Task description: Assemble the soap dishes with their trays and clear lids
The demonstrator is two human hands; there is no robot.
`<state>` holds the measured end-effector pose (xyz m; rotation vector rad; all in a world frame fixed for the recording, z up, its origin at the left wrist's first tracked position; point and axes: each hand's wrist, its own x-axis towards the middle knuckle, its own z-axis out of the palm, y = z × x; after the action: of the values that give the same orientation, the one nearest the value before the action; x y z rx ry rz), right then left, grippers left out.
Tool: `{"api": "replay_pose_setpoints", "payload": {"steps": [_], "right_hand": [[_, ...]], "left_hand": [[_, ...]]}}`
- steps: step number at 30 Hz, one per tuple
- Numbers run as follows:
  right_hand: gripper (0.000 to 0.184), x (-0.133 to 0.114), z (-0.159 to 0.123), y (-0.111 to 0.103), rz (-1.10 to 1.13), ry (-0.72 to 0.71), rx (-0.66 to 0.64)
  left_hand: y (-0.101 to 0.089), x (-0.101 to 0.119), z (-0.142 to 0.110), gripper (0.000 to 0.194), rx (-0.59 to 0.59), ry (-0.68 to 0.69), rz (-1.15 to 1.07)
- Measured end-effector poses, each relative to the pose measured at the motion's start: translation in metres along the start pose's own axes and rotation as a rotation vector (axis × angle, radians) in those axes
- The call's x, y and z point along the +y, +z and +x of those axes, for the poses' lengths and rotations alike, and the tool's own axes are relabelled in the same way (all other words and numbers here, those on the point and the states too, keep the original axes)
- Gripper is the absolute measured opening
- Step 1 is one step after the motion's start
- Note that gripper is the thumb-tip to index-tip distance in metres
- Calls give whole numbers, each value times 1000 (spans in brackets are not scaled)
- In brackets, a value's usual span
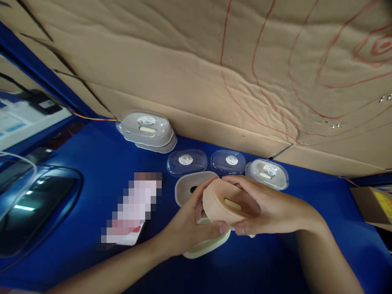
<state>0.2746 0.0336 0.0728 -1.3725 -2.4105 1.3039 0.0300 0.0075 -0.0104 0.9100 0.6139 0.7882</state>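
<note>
A beige-pink oval plastic box [219,206] is held between both hands, tilted so that its inside partly shows, with a small cream oblong piece [232,203] in it. My left hand [197,220] grips its left side, thumb along the lower edge. Around the right end curls my right hand [266,204], its thumb near the left thumb. Below the hands lies a pale green oval box [205,247], mostly covered by my left hand. Just behind sits a whitish oval box [185,185] with a dark spot inside, partly hidden by the left fingers.
Two clear lids [186,162] [228,162] with round labels lie behind the boxes. Lidded boxes are stacked at the back left [147,128]; another lidded box [268,173] sits right. A blurred-out phone-like object [131,212], a dark device with cables [27,208] and a cardboard wall [153,61] surround the blue table.
</note>
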Motion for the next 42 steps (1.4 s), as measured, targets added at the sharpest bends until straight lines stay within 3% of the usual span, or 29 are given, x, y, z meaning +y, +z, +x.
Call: {"api": "replay_pose_setpoints", "payload": {"steps": [6,9,11,13,16,18,23,31,34,37,40,42], "right_hand": [[85,16,-14,-15,108,-63,1],[89,28,-19,-22,37,-49,133],[92,31,-18,-20,-89,-11,201],[88,32,-16,-14,-170,11,190],[80,31,-13,-3,-224,27,177],[78,31,-12,0,-249,40,180],[75,33,-9,6,-308,112,140],[98,39,11,21,-349,99,136],[86,31,-3,12,-289,49,130],[77,16,-27,0,-194,-65,115],[112,2,-43,3,-123,-115,3],[135,-4,-46,16,-125,-104,-9]], "left_hand": [[2,6,-7,99,-52,31,34],[2,8,-11,104,-126,45,239],[1,7,-13,109,-234,37,442],[-1,5,-13,114,-388,24,572],[-2,3,-13,115,-603,5,613],[-2,3,-14,112,-649,23,622],[-2,6,-14,107,-609,133,665],[2,3,-16,105,-654,178,710],[-1,-7,-19,113,-574,216,709],[-2,-15,-22,121,-417,291,675],[1,-17,-22,117,-206,367,571],[3,-16,-21,113,-125,385,527]]}}
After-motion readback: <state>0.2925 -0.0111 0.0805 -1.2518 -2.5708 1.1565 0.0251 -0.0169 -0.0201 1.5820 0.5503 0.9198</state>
